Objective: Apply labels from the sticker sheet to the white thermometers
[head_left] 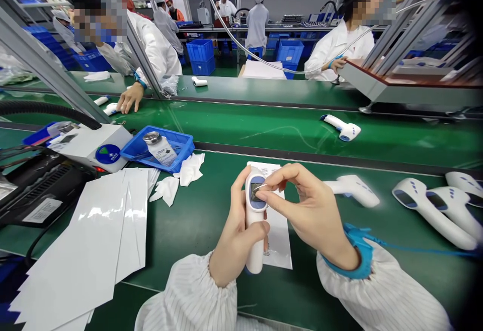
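Note:
Upright in my left hand (241, 225) is a white infrared thermometer (255, 235), its blue-framed screen facing me. My left fingers wrap around its body, with the thumb across the handle. My right hand (305, 205), with a blue wrist strap (356, 255), pinches thumb and forefinger together right at the screen. Whatever sits between those fingertips is too small to name; a thin pale edge shows there. Beneath the hands lies a white printed sheet (279, 240). Another white thermometer (358, 190) rests just beyond my right hand, and several more thermometers (433, 210) lie at the right.
Glossy white sheets (101, 220) are piled at left. Behind them are a blue tray (184, 145) holding a bottle (160, 147), crumpled wipes (190, 169) and a white box device (94, 145). One thermometer (343, 127) lies on the green belt (245, 119). A co-worker's hand (130, 98) touches another.

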Tool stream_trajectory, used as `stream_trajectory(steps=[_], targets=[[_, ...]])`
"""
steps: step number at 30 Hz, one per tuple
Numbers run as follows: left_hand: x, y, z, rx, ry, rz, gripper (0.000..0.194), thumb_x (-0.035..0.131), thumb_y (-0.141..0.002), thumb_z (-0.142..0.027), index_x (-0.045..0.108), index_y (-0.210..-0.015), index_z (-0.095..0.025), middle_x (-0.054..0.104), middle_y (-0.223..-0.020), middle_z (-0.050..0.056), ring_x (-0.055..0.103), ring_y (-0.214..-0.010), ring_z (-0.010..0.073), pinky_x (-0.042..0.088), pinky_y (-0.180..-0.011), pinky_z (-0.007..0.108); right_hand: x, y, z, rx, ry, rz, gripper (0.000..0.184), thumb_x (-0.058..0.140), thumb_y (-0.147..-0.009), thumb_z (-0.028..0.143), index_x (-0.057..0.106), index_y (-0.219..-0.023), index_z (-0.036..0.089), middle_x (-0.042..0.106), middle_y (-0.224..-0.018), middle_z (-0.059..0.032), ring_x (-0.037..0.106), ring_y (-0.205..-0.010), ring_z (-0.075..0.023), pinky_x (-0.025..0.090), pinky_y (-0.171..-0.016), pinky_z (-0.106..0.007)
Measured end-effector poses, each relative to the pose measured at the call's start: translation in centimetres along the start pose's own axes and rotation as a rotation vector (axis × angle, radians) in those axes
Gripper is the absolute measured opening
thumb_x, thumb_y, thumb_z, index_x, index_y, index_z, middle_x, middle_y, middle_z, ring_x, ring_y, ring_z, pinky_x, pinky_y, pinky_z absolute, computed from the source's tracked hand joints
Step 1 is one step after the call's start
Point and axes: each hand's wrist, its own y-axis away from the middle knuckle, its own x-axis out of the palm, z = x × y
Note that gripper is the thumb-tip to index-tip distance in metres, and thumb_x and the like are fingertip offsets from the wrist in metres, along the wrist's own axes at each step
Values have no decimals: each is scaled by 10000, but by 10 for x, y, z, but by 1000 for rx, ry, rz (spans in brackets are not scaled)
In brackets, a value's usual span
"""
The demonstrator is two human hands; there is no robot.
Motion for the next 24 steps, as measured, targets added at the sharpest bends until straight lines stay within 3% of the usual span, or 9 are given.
stream_trajectory(steps=[3,7,13,18,24], targets=[[-2,0,2,2,-12,31,888,560,-780,-128,104,-1477,-435,542,-935,-12,521,-515,66,472,-514,232,1,0,0,-3,-2,-8,207,727,-761,66,611,-790,236,641,-759,66,576,-704,-104,469,-649,-240],[-4,-1,3,7,-14,51,886,563,-780,-131,111,-1476,-442,549,-1073,22,523,-539,62,490,-523,244,2,1,0,1,0,-13,205,726,-766,70,616,-801,240,636,-756,66,570,-706,-105,469,-656,-244],[-4,-1,2,8,-7,54,865,563,-804,-150,102,-1476,-440,550,-1057,17,531,-517,56,478,-516,235,1,0,1,3,9,-6,200,723,-767,76,612,-797,240,645,-769,61,587,-726,-115,478,-669,-253],[-4,0,1,7,20,38,786,585,-848,-296,136,-1478,-436,518,-1215,54,515,-513,43,464,-496,235,0,0,2,-6,33,-4,204,724,-762,72,605,-789,236,655,-769,59,593,-732,-120,478,-677,-259],[0,-1,-3,-81,-30,-39,670,493,-917,-437,133,-1482,-441,593,-1083,32,503,-446,56,455,-467,250,1,0,1,-31,70,14,186,715,-783,94,600,-800,240,661,-788,56,597,-752,-126,479,-706,-276]])
